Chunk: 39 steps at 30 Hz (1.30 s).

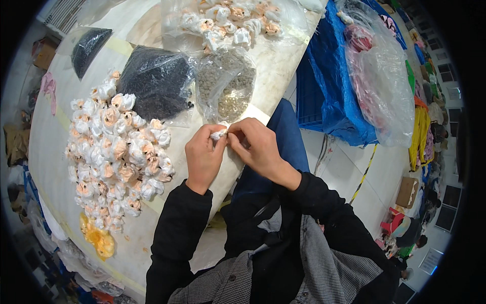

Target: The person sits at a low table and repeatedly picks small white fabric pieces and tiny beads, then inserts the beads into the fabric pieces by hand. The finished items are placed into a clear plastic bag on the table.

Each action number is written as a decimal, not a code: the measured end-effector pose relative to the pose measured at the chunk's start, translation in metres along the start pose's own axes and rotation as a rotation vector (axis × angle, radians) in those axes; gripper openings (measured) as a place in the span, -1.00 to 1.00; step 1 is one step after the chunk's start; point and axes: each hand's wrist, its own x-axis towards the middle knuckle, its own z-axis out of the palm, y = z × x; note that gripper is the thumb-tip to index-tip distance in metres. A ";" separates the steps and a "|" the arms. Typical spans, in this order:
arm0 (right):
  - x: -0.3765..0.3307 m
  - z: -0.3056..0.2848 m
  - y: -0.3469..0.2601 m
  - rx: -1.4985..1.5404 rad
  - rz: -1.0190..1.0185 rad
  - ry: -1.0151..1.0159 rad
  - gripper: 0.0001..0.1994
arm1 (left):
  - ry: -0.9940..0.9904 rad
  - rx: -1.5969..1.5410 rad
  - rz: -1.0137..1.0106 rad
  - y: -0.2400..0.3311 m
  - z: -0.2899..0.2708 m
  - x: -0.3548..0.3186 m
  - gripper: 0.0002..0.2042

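Observation:
Close to the table's right edge, my left hand (205, 153) pinches a small white piece (218, 134) that looks like one of the fabric flower heads. Against it my right hand (256, 146) is closed, thumb and forefinger together; what those fingertips hold is too small to make out. Left of my hands lies a big pile of white and peach fabric flowers (119, 152). Just beyond my hands sits a clear bag of small greenish-beige pieces (226, 83). Beside that bag is a larger clear bag of small black pieces (154, 81).
More flowers (228, 23) lie in clear plastic at the table's far end. A small black bag (90, 50) and a yellow item (97, 238) are on the table (55, 152). Right of it stands a blue crate (310, 91) with a blue sheet (336, 96) and clear plastic (385, 96).

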 end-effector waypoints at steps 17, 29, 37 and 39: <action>0.021 -0.012 0.001 0.029 -0.001 -0.291 -0.84 | 0.062 0.034 0.119 -0.002 0.004 0.000 -0.89; 0.027 -0.014 0.002 -0.007 -0.080 -0.368 -0.85 | 0.053 0.053 0.078 0.002 0.002 -0.003 -0.88; 0.016 -0.022 -0.003 0.000 -0.006 -0.209 -0.87 | -0.058 -0.239 -0.073 0.001 -0.001 -0.001 -0.80; 0.013 -0.026 -0.008 0.078 0.033 -0.149 -0.87 | -0.140 -0.322 -0.132 -0.004 -0.008 -0.001 -0.68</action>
